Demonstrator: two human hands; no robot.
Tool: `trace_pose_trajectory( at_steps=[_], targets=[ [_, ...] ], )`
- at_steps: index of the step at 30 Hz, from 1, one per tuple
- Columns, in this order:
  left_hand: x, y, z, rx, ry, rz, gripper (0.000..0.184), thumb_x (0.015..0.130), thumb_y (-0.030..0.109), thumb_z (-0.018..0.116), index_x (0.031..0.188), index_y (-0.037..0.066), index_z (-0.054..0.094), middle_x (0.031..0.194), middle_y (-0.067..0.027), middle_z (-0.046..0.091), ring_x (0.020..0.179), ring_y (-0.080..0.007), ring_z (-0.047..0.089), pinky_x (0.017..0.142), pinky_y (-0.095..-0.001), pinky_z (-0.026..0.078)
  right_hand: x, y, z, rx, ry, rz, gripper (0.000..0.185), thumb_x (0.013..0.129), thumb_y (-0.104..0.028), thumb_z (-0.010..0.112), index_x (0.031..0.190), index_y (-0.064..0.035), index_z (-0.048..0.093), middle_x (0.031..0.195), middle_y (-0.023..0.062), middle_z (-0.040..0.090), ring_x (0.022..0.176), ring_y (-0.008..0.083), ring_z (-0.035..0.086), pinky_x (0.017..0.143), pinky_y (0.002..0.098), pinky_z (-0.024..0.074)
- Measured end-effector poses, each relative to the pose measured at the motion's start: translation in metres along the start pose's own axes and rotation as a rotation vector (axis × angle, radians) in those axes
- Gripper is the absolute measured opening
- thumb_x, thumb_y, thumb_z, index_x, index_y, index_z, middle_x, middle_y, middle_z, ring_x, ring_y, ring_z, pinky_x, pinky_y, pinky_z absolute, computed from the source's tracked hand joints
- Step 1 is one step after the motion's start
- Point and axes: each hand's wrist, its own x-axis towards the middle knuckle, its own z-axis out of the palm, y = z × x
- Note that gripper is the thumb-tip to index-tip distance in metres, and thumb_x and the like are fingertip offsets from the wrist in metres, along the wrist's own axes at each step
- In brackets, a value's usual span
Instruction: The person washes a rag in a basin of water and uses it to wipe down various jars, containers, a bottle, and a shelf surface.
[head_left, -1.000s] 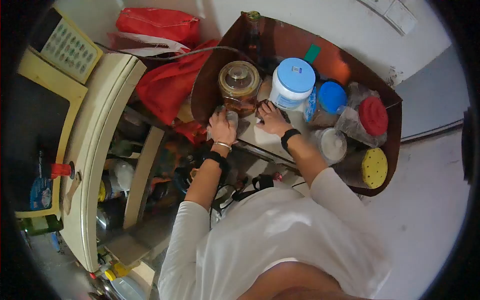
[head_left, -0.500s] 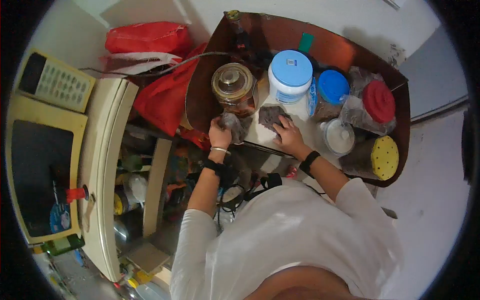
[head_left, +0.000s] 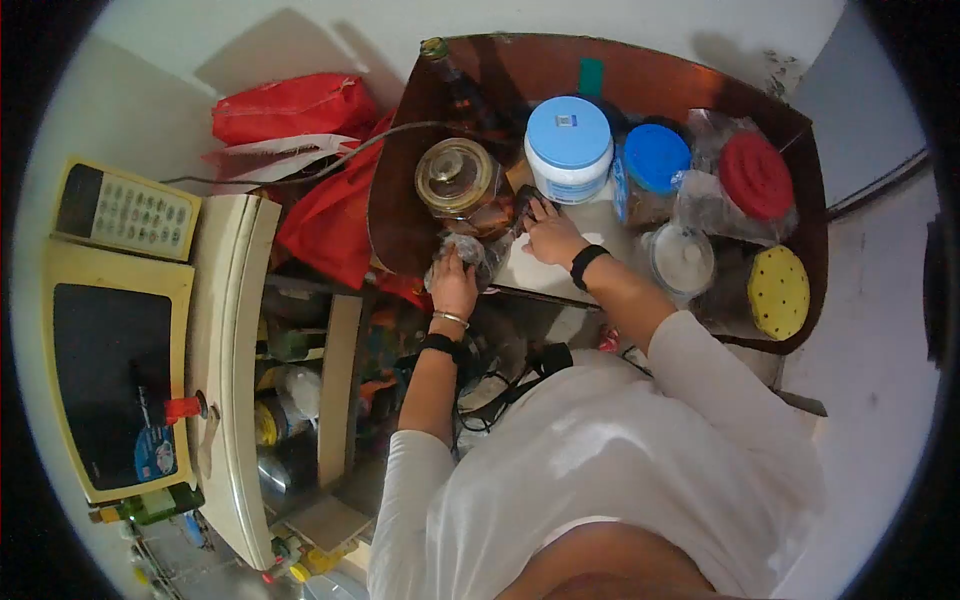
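My left hand is closed on a crumpled clear plastic bag at the front left of the brown box, just below a lidded glass jar. With my right hand I press a dark grey-brown cloth onto the white surface inside the box. Most of the cloth is under my fingers. Directly behind that hand stands a white tub with a light blue lid.
The brown box also holds a blue-lidded jar, a red-lidded jar, a clear-lidded container and a yellow dotted lid. A dark bottle stands at its back left. Left are red bags and a microwave.
My right hand has slid the cloth left and back, toward the glass jar. My left hand now lies lower on the plastic bag. The whole view has shifted slightly.
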Motion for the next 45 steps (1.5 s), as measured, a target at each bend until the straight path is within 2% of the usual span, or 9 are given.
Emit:
trace_pose_trajectory(
  at_steps=[4, 7, 13, 16, 20, 26, 33, 38, 45],
  targets=[
    [0.003, 0.026, -0.027, -0.017, -0.040, -0.166, 0.050, 0.067, 0.013, 0.066, 0.112, 0.000, 0.047, 0.109, -0.0166, 0.045, 0.098, -0.0363, 0.044, 0.077, -0.0410, 0.043, -0.015, -0.001, -0.003, -0.036, -0.028, 0.030, 0.061, 0.077, -0.036, 0.055, 0.126, -0.0027, 0.038, 0.138, 0.0232, 0.017, 0.125, 0.0394, 0.020, 0.099, 0.0478, 0.0233],
    [0.003, 0.029, -0.042, 0.177, -0.024, -0.007, 0.049, 0.063, 0.014, 0.067, 0.108, 0.003, 0.050, 0.106, -0.0140, 0.046, 0.094, -0.0329, 0.046, 0.073, -0.0405, 0.045, -0.040, 0.004, 0.008, -0.064, -0.038, 0.061, 0.063, 0.078, -0.038, 0.053, 0.127, -0.0030, 0.036, 0.138, 0.0240, 0.016, 0.125, 0.0411, 0.019, 0.098, 0.0511, 0.0229],
    [0.022, 0.060, -0.077, 0.214, -0.089, -0.016, 0.023, 0.059, 0.018, 0.068, 0.077, 0.006, 0.058, 0.091, -0.0087, 0.052, 0.088, -0.0288, 0.050, 0.065, -0.0409, 0.044, -0.088, 0.017, 0.015, -0.053, 0.005, 0.212, 0.069, 0.075, -0.044, 0.054, 0.126, 0.0000, 0.037, 0.134, 0.0304, 0.019, 0.122, 0.0460, 0.023, 0.091, 0.0536, 0.0309],
    [0.052, 0.102, -0.098, -0.187, -0.003, 0.242, 0.026, 0.063, 0.018, 0.067, 0.082, 0.005, 0.055, 0.088, -0.0122, 0.053, 0.080, -0.0327, 0.052, 0.066, -0.0380, 0.045, -0.101, 0.018, 0.015, -0.049, -0.001, 0.228, 0.069, 0.074, -0.044, 0.055, 0.126, -0.0013, 0.037, 0.133, 0.0298, 0.021, 0.120, 0.0472, 0.025, 0.090, 0.0546, 0.0321],
    [0.124, 0.158, -0.092, -0.142, 0.034, 0.441, 0.056, 0.060, 0.023, 0.071, 0.108, 0.006, 0.048, 0.113, -0.0187, 0.044, 0.103, -0.0386, 0.042, 0.077, -0.0449, 0.042, -0.101, 0.009, 0.004, -0.041, -0.011, 0.241, 0.072, 0.072, -0.048, 0.057, 0.126, -0.0041, 0.038, 0.133, 0.0305, 0.019, 0.120, 0.0481, 0.025, 0.090, 0.0561, 0.0305],
    [0.202, 0.213, -0.053, 0.144, -0.464, 0.061, 0.107, 0.044, 0.044, 0.076, 0.134, 0.031, 0.019, 0.141, -0.0178, 0.006, 0.126, -0.0439, 0.013, 0.089, -0.0619, 0.028, -0.108, 0.004, 0.006, -0.007, -0.013, 0.261, 0.075, 0.072, -0.053, 0.055, 0.131, -0.0115, 0.033, 0.138, 0.0250, 0.013, 0.123, 0.0481, 0.017, 0.093, 0.0605, 0.0213],
    [0.219, 0.213, -0.040, 0.205, -0.526, 0.053, 0.107, 0.040, 0.039, 0.074, 0.133, 0.029, 0.024, 0.135, -0.0209, 0.021, 0.121, -0.0441, 0.023, 0.089, -0.0559, 0.033, -0.080, 0.009, 0.027, 0.069, 0.117, 0.100, 0.070, 0.075, -0.052, 0.050, 0.132, -0.0164, 0.032, 0.143, 0.0108, 0.008, 0.125, 0.0476, 0.006, 0.094, 0.0632, 0.0131],
    [0.224, 0.210, -0.045, 0.265, -0.472, 0.166, 0.102, 0.041, 0.038, 0.073, 0.132, 0.026, 0.029, 0.129, -0.0226, 0.029, 0.114, -0.0442, 0.031, 0.090, -0.0484, 0.037, -0.027, -0.004, 0.004, 0.072, -0.140, 0.171, 0.061, 0.084, -0.047, 0.037, 0.136, -0.0197, 0.020, 0.144, 0.0037, 0.005, 0.128, 0.0413, -0.002, 0.099, 0.0602, -0.0005],
    [0.245, 0.194, -0.055, 0.294, -0.468, 0.246, 0.099, 0.041, 0.033, 0.072, 0.131, 0.025, 0.031, 0.128, -0.0188, 0.030, 0.115, -0.0409, 0.032, 0.087, -0.0484, 0.039, 0.023, 0.016, 0.013, 0.372, 0.287, 0.267, 0.052, 0.088, -0.034, 0.037, 0.135, -0.0178, 0.021, 0.140, 0.0053, 0.019, 0.128, 0.0262, 0.017, 0.104, 0.0438, 0.0150]
  ],
)
